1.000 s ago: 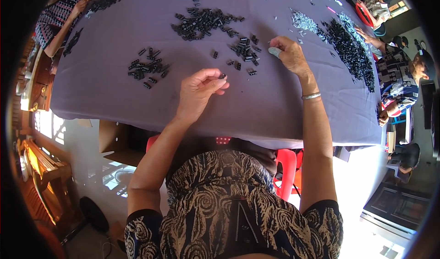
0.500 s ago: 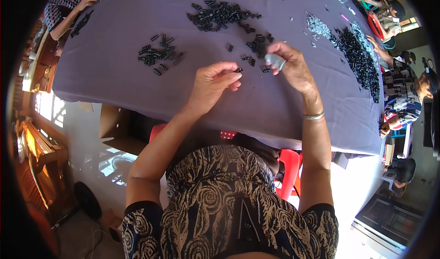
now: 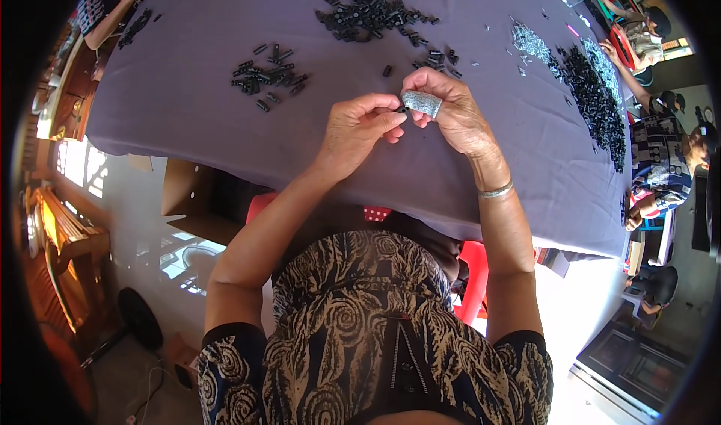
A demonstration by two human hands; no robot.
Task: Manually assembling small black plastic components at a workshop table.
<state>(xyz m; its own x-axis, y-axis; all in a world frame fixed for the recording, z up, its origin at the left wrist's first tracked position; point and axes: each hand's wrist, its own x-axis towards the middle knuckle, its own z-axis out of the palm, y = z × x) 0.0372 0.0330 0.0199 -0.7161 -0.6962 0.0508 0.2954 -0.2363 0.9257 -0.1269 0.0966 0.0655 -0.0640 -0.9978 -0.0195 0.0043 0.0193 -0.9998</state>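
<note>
My left hand (image 3: 354,133) pinches a small black plastic piece (image 3: 404,111) between thumb and fingertips, just above the table. My right hand (image 3: 460,120) meets it there, its fingers drawn together; a grey speckled finger cover (image 3: 422,104) sits on its thumb. What the right fingertips grip is hidden behind that cover. Beyond my left hand lies a small heap of short black cylindrical pieces (image 3: 263,73). Past my right hand are more loose black pieces (image 3: 435,57), partly covered by it, and farther off a larger heap of black pieces (image 3: 368,15).
A purple-grey cloth (image 3: 203,124) covers the table. At the right lie a heap of clear small parts (image 3: 530,42) and a long black heap (image 3: 593,102). Other people sit along the right edge and at the far left. A red chair (image 3: 472,275) stands by me.
My right hand has moved left and come together with my left hand at the black piece. The left hand keeps its pinch, and the view has shifted slightly.
</note>
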